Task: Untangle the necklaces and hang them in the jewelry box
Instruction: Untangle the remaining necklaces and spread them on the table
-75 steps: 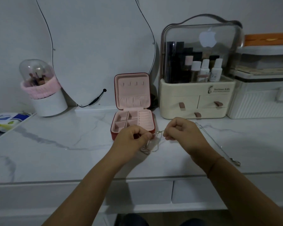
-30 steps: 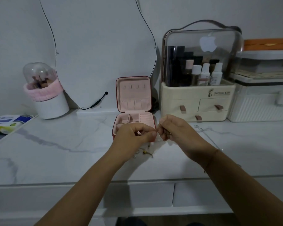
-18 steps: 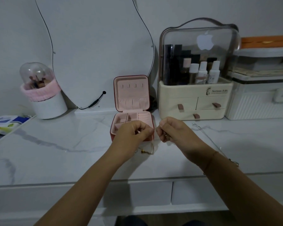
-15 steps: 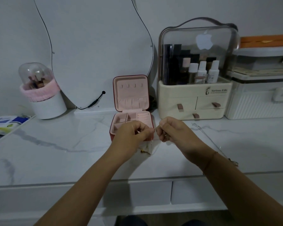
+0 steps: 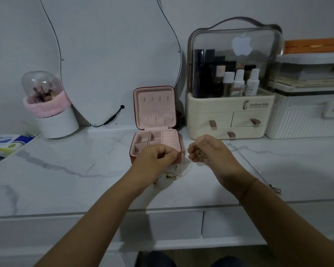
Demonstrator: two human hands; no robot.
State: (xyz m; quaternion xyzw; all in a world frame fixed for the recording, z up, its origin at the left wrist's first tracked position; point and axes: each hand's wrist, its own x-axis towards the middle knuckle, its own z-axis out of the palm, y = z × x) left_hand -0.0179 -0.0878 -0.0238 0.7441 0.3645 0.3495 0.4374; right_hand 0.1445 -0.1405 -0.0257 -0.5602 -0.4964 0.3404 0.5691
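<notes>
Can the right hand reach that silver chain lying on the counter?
Probably yes. The silver chain lies uncovered on the counter just beside the right hand, nothing between. But that hand pinches a thin chain, which it would need to drop first.

The picture is dim and greyish, with soft, even light. A broad faint shadow lies on the marble table [image 5: 307, 170] at the right. Straight lines bend near the frame edges. The thin necklace chain [image 5: 183, 150] is hardly resolved.
</notes>
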